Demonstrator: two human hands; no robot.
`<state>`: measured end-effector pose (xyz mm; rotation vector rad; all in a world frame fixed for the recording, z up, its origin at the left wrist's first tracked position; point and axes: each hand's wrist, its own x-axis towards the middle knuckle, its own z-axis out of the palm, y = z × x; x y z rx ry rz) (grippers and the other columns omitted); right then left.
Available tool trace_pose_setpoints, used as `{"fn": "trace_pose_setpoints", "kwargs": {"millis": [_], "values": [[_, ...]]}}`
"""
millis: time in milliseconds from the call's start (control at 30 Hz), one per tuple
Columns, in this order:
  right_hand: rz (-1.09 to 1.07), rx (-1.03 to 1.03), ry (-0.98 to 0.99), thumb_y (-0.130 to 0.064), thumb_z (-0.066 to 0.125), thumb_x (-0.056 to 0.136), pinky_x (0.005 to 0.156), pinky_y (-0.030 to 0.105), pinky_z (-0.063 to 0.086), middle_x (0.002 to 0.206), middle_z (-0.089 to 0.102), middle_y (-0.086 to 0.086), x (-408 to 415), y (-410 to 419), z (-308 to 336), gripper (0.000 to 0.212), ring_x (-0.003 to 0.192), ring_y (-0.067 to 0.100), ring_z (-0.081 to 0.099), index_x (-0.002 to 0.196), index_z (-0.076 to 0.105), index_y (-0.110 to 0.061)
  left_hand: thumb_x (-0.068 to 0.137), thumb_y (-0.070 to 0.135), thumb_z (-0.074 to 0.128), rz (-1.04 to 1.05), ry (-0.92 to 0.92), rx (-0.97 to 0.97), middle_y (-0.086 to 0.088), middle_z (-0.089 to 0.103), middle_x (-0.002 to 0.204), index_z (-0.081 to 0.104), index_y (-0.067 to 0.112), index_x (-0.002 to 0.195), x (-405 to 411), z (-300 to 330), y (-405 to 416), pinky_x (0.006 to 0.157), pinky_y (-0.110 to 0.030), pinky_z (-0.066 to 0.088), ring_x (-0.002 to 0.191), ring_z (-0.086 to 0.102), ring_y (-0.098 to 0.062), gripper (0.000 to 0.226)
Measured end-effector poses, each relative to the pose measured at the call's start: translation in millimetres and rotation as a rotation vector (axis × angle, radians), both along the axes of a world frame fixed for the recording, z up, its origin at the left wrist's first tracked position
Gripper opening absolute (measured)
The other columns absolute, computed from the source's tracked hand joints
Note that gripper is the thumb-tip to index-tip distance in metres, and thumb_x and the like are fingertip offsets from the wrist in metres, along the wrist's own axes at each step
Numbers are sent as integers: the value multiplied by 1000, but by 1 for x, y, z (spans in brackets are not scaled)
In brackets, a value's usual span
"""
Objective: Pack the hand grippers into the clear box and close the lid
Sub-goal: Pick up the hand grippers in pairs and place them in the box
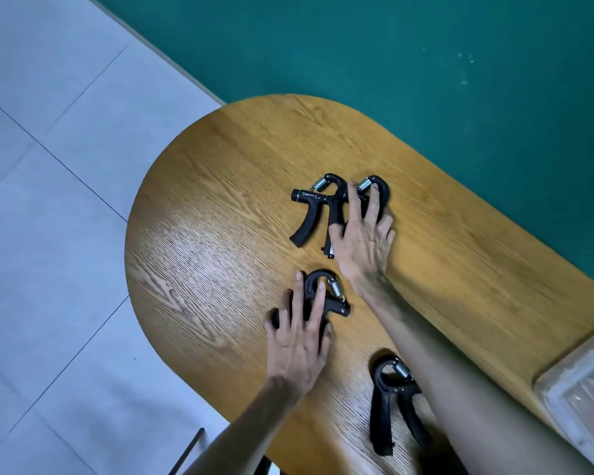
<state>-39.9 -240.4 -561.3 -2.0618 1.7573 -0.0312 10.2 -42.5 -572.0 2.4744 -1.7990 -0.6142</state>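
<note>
Several black hand grippers with steel springs lie on the wooden table (220,207). My left hand (299,347) lies over the near-left hand gripper (326,286), fingers and thumb closing around its handles. My right hand (364,245) reaches further out and covers another hand gripper (379,188), whose handles are hidden under the palm. Just left of that hand a third hand gripper (314,207) lies free. One more hand gripper (390,402) rests close to me, partly under my right forearm. A corner of the clear box (576,389) shows at the right edge.
The table's rounded end is to the left, with grey floor tiles (48,200) beyond it. A green wall (426,63) runs behind the table. A dark chair part (189,450) shows below the near edge.
</note>
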Motion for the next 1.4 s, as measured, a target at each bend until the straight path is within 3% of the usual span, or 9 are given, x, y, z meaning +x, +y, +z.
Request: {"fn": "trace_pose_setpoints", "kwargs": {"millis": [133,400,700,800,900,1033,1167,1300,1400], "values": [[18,-41,40,-28,52,97,85,40,33,168,11,9,-8,4,-2,72,119,34,42,159,16,-37,101,53,38,-24,-3,40,-16,-8,169,-6,26,163,1,-1,-2,96,-61,48,129,50,-36,81],[-30,-57,-35,-16,63,93,85,37,31,169,13,6,-26,14,3,78,109,28,37,158,24,-38,99,52,39,-80,8,186,-18,-41,158,-30,28,155,4,11,-7,104,-59,40,130,41,-39,92],[-77,29,-34,-20,63,92,90,41,33,169,-7,6,-75,69,14,82,109,27,29,158,19,-42,102,46,41,-129,-48,237,-11,-46,156,-35,37,150,1,32,-10,100,-53,41,116,39,-31,91],[-81,29,-21,-20,63,93,92,44,35,169,-12,2,-86,91,27,80,108,26,28,157,21,-42,102,46,38,-85,-44,259,-8,-49,155,-35,39,150,-2,42,-5,102,-50,40,119,36,-28,87],[-90,25,22,-21,61,94,89,38,31,168,-17,-1,-94,115,45,74,111,26,28,156,27,-44,103,44,37,-49,-25,233,-6,-49,155,-35,39,150,-4,53,5,101,-50,42,122,36,-29,87],[-106,19,43,-18,63,92,89,45,37,169,-8,5,-101,155,67,66,110,31,32,150,40,-41,103,46,37,-127,-49,196,-8,-49,155,-38,38,148,-5,78,17,102,-53,42,124,37,-30,87],[-107,-13,59,-18,61,92,86,41,34,169,-6,7,-106,191,93,68,105,26,31,151,37,-43,105,45,35,-216,-60,163,-6,-51,153,-39,40,147,-7,111,24,108,-54,37,131,32,-31,85],[-177,-90,56,-18,67,90,86,46,41,169,3,9,-109,217,134,69,107,30,35,151,41,-39,106,48,32,-280,-126,94,-9,-49,154,-31,38,152,-12,150,28,94,-40,37,113,37,-24,79],[-211,-132,49,-17,66,92,86,46,41,169,4,10,-116,234,163,67,108,32,36,151,41,-38,106,53,27,-317,-170,38,-12,-45,156,-34,40,150,-22,179,38,85,-37,37,102,36,-22,76]]}}
